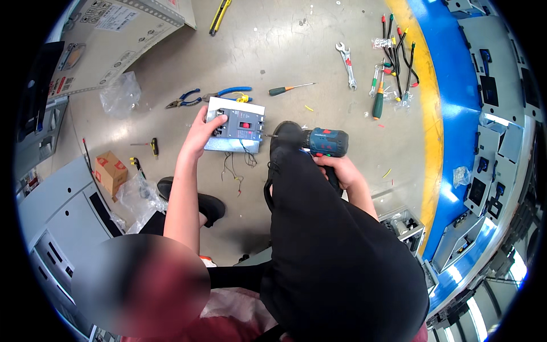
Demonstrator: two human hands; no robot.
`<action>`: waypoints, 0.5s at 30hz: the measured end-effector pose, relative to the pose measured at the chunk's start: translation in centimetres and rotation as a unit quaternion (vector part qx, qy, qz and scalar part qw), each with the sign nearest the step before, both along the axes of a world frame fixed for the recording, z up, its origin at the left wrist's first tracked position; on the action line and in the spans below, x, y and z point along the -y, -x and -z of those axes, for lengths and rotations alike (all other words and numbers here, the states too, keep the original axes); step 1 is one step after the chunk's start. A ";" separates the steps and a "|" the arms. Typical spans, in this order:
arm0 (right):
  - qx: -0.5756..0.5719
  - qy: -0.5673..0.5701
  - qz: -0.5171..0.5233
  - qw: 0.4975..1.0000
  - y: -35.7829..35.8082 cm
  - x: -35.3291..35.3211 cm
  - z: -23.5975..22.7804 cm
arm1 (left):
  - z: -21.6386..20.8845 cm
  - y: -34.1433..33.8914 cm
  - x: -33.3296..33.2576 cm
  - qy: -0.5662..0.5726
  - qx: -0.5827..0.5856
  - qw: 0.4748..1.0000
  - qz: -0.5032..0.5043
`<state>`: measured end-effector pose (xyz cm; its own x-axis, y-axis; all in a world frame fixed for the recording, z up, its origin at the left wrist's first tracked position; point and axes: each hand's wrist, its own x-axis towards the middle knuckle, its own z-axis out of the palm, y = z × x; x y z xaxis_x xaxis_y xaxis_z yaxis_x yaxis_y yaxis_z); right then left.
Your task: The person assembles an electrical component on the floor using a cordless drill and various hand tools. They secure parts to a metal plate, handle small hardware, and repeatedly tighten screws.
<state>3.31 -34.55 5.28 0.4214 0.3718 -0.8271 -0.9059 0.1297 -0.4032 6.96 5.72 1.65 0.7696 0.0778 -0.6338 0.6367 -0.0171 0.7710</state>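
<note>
My left hand (201,132) grips a grey moulded-case circuit breaker (244,125) by its left side, thumb on the front face. A red toggle shows in the breaker's middle, and a white and metal plate (232,146) lies behind it. Thin dark wires (232,170) trail from its lower edge. My right hand (340,169) is wrapped around the handle of a blue cordless drill (327,142). The drill lies level, its thin bit pointing left at the breaker's right side, close to the terminals. Whether they touch I cannot tell. The chuck blends into my black shoe (286,135).
Beyond the breaker lie blue-handled pliers (225,92), a screwdriver (279,90), and wrenches (347,65). Black cables (400,62) lie at the far right. To the left are a large cabinet (122,40), a small cardboard box (110,172) and plastic bags (121,94). A parts bin (405,223) stands at the right.
</note>
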 end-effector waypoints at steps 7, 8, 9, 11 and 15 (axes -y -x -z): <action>0.030 -0.019 0.002 0.999 -0.5 -0.7 0.1 | 0.3 0.0 -0.7 0.006 -0.011 1.000 0.015; 0.044 -0.020 -0.003 0.999 -0.4 -0.5 0.2 | 0.3 -0.1 -0.8 0.004 -0.015 1.000 0.015; 0.047 -0.023 0.002 0.999 -0.4 -0.6 0.0 | 0.3 -0.2 -1.0 0.002 -0.019 1.000 0.015; 0.053 -0.026 0.013 0.998 -0.5 -0.6 -0.5 | 0.3 -0.5 -0.8 0.009 -0.018 1.000 0.015; 0.080 0.017 -0.025 0.996 -0.2 -1.5 -0.4 | 0.6 -0.3 -1.1 0.018 -0.023 0.999 0.021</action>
